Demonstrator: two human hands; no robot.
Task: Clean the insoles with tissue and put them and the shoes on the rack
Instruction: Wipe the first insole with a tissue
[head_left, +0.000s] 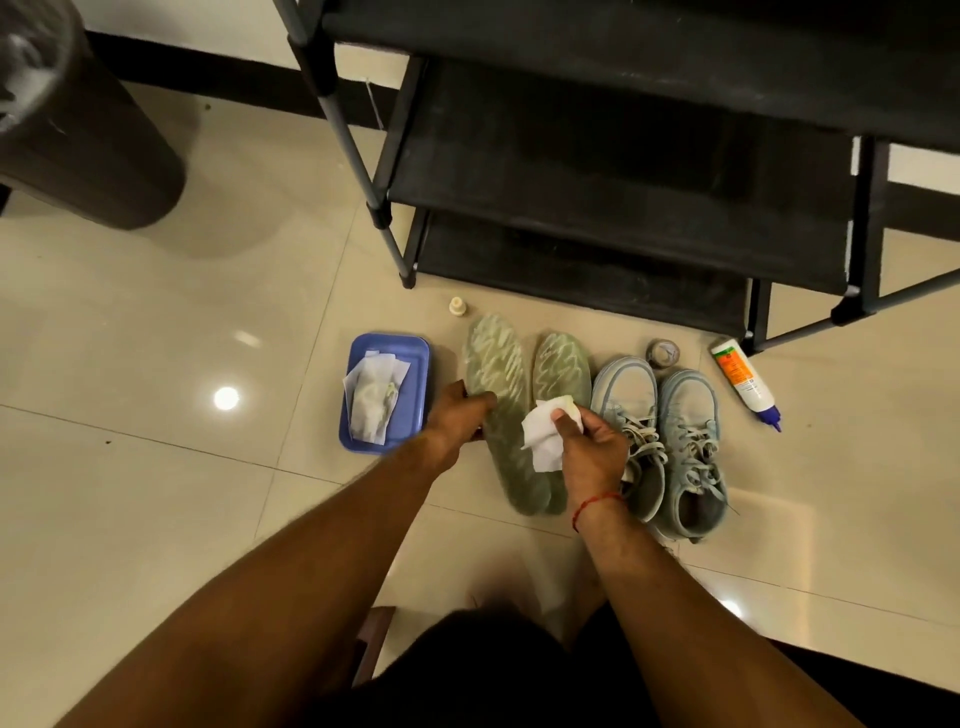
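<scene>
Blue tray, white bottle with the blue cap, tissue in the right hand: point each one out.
Blue tray (417, 410), head view, bare right side of its floor.
White bottle (744, 380), head view, orange-labelled body.
Held tissue (540, 441), head view, free lower part of the sheet.

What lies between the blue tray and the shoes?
Head view: two green insoles side by side, left hand holding one, right hand holding tissue over the other.
</scene>
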